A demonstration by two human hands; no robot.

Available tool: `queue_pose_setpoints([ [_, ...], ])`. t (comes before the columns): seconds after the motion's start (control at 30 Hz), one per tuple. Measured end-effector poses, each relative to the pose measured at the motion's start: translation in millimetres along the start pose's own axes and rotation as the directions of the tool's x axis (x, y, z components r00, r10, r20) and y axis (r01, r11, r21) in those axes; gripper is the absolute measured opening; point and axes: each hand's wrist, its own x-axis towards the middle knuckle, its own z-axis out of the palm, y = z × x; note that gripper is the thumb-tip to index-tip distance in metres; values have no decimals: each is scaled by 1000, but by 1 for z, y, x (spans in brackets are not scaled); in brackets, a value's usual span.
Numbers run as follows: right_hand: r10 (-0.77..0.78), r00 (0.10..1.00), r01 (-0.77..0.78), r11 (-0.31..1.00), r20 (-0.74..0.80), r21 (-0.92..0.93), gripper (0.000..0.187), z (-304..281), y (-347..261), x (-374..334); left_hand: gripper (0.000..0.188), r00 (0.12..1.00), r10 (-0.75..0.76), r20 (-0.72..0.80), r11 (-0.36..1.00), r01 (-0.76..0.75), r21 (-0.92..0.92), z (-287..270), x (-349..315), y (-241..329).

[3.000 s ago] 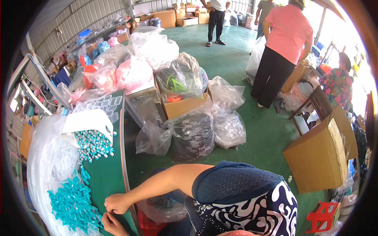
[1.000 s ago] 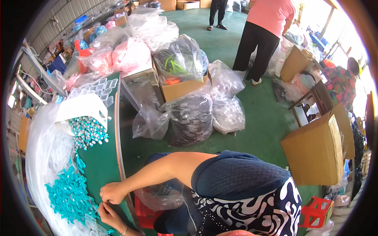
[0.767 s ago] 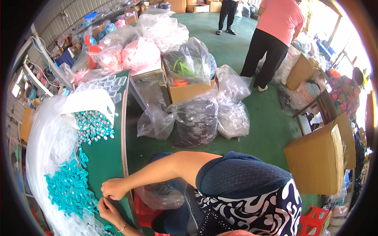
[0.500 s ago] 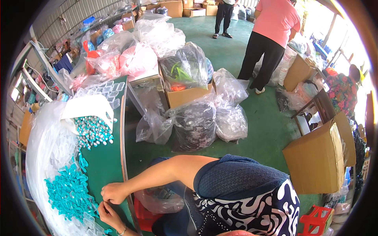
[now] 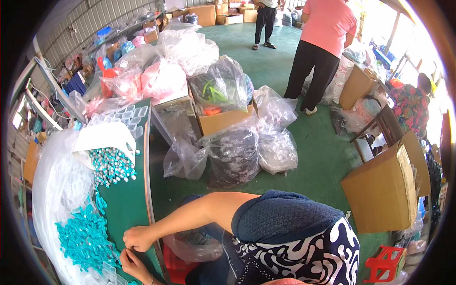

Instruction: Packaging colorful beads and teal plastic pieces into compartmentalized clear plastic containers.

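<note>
My right hand is closed over the green table, fingertips pressed together and turned down. Just below it, my left hand is closed in a pinch, its fingertips almost meeting the right ones. Whatever lies between the fingers is too small or hidden to make out. Beside both hands spreads a heap of small teal strip-like pieces. Farther up the table, a white plastic bin lies tipped, with small silver-and-teal rounded pieces spilling from its mouth.
Clear plastic sheeting lines the table's left side. Small clear boxes lie at the far end. Filled plastic bags stand on the floor beyond the table. A cardboard box and red stool are at right. A person in pink stands behind.
Both hands stay close together at nearly the same spot, the left having shifted slightly downward. The whole view has tilted a little. The person in pink has barely moved.
</note>
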Motion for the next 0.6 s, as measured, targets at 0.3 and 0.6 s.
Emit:
queue_pose_setpoints([
  [0.3, -9, 1000, 8, 1000, 20, 23, 6, 7, -4, 3, 16, 1000, -16, -18, 1000, 16, 24, -10, -3, 8],
  [0.6, 2, 999, -3, 1000, 33, 15, 7, 8, -6, 4, 16, 1000, -4, -15, 1000, 5, 26, -12, -5, 4],
])
